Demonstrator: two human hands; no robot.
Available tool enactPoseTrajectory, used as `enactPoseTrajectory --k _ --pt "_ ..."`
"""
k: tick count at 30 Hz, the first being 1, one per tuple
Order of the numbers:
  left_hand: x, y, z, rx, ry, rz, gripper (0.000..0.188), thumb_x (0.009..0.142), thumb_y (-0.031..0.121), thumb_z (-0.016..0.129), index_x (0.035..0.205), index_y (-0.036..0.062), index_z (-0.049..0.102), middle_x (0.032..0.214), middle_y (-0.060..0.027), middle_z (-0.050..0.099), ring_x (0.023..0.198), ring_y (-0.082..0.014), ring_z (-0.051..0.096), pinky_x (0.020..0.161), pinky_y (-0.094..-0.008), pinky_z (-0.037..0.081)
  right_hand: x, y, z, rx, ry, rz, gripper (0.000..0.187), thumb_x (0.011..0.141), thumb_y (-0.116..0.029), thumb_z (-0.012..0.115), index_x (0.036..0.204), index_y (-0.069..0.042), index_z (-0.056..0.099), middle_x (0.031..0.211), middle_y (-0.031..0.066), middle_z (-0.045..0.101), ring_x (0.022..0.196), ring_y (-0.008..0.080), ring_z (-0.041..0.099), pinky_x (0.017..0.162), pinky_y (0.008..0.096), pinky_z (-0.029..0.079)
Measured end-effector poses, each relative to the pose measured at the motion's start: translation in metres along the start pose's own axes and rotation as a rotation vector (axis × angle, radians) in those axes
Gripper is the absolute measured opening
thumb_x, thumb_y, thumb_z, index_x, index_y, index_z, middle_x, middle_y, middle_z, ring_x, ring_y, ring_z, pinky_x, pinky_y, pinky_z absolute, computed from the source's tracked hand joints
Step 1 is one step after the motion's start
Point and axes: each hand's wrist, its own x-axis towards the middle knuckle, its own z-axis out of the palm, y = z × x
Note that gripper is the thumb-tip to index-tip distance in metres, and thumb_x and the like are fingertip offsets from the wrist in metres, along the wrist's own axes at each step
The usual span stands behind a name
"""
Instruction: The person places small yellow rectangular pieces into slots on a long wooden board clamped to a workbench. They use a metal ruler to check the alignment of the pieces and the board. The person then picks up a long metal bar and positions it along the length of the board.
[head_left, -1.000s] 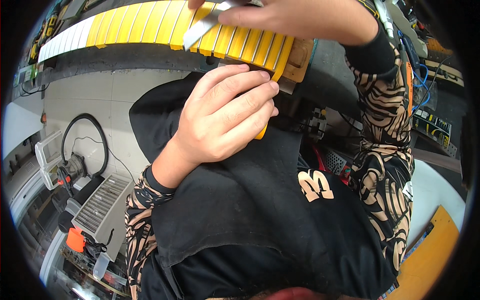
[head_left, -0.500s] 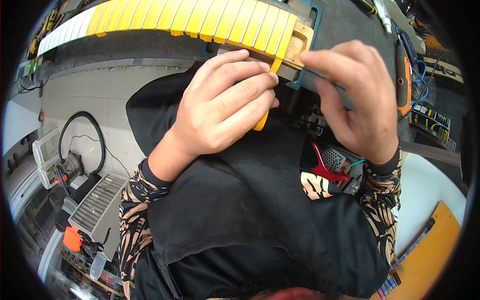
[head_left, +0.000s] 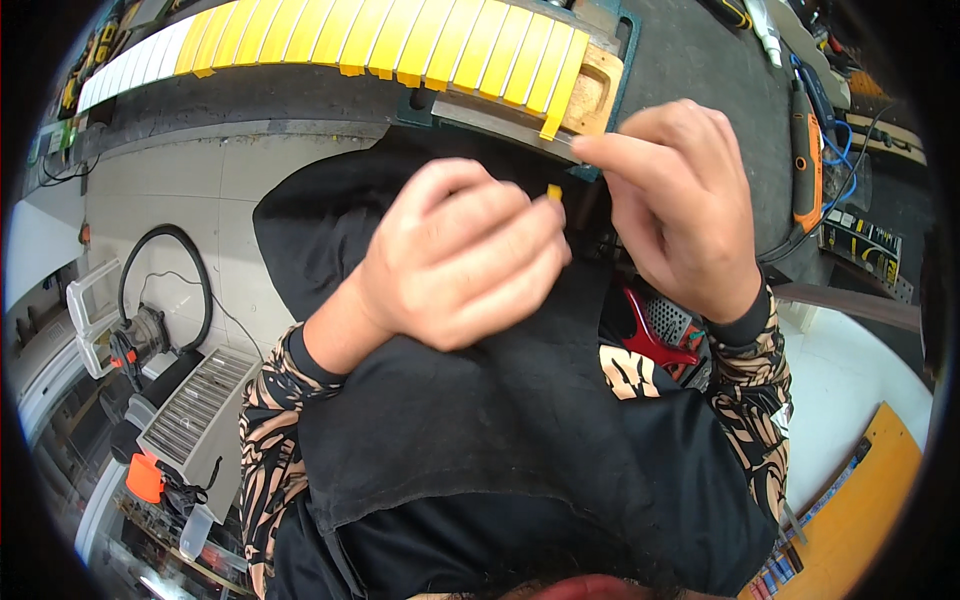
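While the left hand [head_left: 470, 265] is curled nearly closed, knuckles up, with a short end of yellow tape [head_left: 555, 191] poking past its fingertips — anything else under the palm cannot be told — the right hand [head_left: 685, 200], thumb and forefinger drawn close, seems to pinch a thin blade [head_left: 568, 139], edge-on and blurred. Fretted neck [head_left: 420, 45], largely yellow-covered: ahead of both hands, touching neither. Tape tail [head_left: 550, 127]: hanging off the neck's near edge, just left of the right fingertips. Wooden end [head_left: 595, 90]: bare, just ahead of those fingertips. Risks, as judged: blade near bare wood, so a slip could scratch it; tail unsupported, so a brush from the right hand could peel its strip; tape end exposed, so a dip of the left hand could stick it to the dark apron [head_left: 420, 420]; left fingers straying toward the blade could be nicked.
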Motion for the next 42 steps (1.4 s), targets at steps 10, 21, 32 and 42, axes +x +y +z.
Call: enactPoseTrajectory --k 10,21,32,42 --pt "0.034 -0.044 -0.068 -0.256 0.141 -0.262 0.033 0.099 0.019 0.096 0.119 0.0086 0.072 0.105 -0.0105 0.084 0.091 -0.0288 0.076 0.085 -0.0438 0.061 -0.042 0.068 0.010 0.606 0.461 0.782 0.026 0.117 -0.008 0.069 0.141 0.003 0.071 0.129 0.0043 0.073 0.119 0.0112 0.066 0.108 0.0285 0.052" --pt "0.168 -0.225 -0.033 0.448 -0.333 -0.455 0.037 0.105 0.020 0.085 0.134 0.0018 0.068 0.116 -0.0285 0.082 0.111 -0.0480 0.080 0.096 -0.0532 0.062 0.002 0.024 0.020 0.135 0.240 0.344 0.047 0.094 -0.018 0.086 0.139 -0.008 0.076 0.143 0.0120 0.074 0.136 0.0357 0.069 0.122 0.0492 0.047" --pt "0.122 -0.156 -0.053 0.146 -0.066 -0.493 0.037 0.105 0.013 0.085 0.135 -0.0025 0.069 0.118 -0.0235 0.081 0.111 -0.0395 0.080 0.099 -0.0460 0.063 0.045 0.004 0.014 -0.369 0.009 0.036 0.036 0.084 -0.016 0.091 0.111 -0.011 0.069 0.132 0.0052 0.072 0.134 0.0295 0.070 0.127 0.0549 0.046" --pt "0.071 -0.122 -0.057 0.056 -0.291 -0.220 0.038 0.101 0.019 0.088 0.132 0.0034 0.074 0.124 -0.0173 0.076 0.120 -0.0400 0.072 0.106 -0.0491 0.056 0.035 0.009 0.015 -0.403 -0.046 0.044 0.067 0.088 -0.015 0.092 0.150 -0.012 0.067 0.152 0.0065 0.067 0.144 0.0309 0.064 0.133 0.0564 0.042"
